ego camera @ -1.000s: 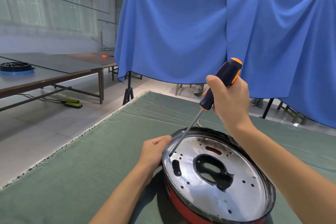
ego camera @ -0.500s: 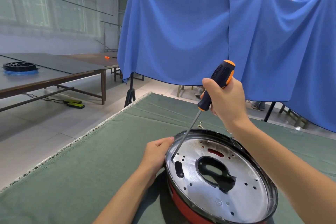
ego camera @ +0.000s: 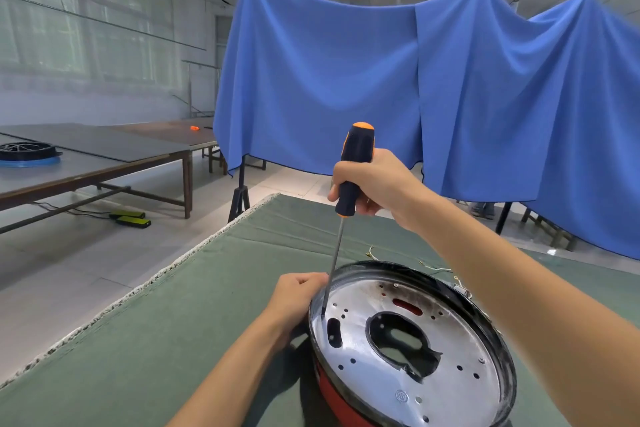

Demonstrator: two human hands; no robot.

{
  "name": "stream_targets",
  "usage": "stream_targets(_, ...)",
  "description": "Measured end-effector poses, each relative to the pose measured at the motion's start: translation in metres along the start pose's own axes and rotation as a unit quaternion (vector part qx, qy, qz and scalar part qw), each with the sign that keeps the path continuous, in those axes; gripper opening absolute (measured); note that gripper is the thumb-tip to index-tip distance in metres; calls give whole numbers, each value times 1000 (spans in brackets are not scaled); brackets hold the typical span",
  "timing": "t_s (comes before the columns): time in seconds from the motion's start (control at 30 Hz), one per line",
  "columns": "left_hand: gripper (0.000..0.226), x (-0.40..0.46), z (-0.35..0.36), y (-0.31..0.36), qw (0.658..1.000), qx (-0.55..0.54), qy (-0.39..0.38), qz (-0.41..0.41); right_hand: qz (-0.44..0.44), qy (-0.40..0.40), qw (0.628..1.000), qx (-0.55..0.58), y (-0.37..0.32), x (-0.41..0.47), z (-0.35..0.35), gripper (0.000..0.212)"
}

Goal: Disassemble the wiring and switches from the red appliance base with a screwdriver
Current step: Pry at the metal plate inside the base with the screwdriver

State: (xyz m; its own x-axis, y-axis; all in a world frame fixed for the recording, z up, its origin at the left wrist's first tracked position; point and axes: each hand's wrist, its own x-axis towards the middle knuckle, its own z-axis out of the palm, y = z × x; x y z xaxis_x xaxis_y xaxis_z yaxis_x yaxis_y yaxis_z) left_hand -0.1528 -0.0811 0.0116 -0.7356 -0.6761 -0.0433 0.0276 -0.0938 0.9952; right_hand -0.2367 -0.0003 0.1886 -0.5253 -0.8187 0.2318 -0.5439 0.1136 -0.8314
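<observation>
Head view, red appliance base (ego camera: pixel 341 395) with perforated silver plate on green bench (ego camera: pixel 156 340), left hand (ego camera: pixel 298 298) clasping its rim, right hand (ego camera: pixel 375 184) wrapped round near-upright screwdriver (ego camera: pixel 349 184), tip at plate edge, base's near side cropped, wires (ego camera: pixel 433 265) beyond indistinct

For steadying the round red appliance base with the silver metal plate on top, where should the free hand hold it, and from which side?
Grip the raised black rim of the red appliance base from its left edge, as the left hand does: the rim gives the fingers a lip, and that side stays clear of the right hand and the black-and-orange screwdriver.
</observation>
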Motion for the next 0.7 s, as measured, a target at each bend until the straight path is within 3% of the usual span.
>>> stream_targets(0.17,25,3,5,-5,998,-48,27,-17,13,127,991,48,3,4,14,35)
stream_targets(0.3,25,2,7,-5,998,-50,29,-7,-88,306,923,216,0,-2,40,29)
stream_targets(0.4,28,5,4,-9,998,-47,33,-2,-128,329,904,239,-3,-2,52,24)
stream_targets(0.53,27,7,3,-11,998,-42,35,0,-91,259,910,312,-4,4,45,28)
stream_targets(0.7,29,6,1,-11,999,-34,23,6,-35,-67,938,339,-5,11,23,22)
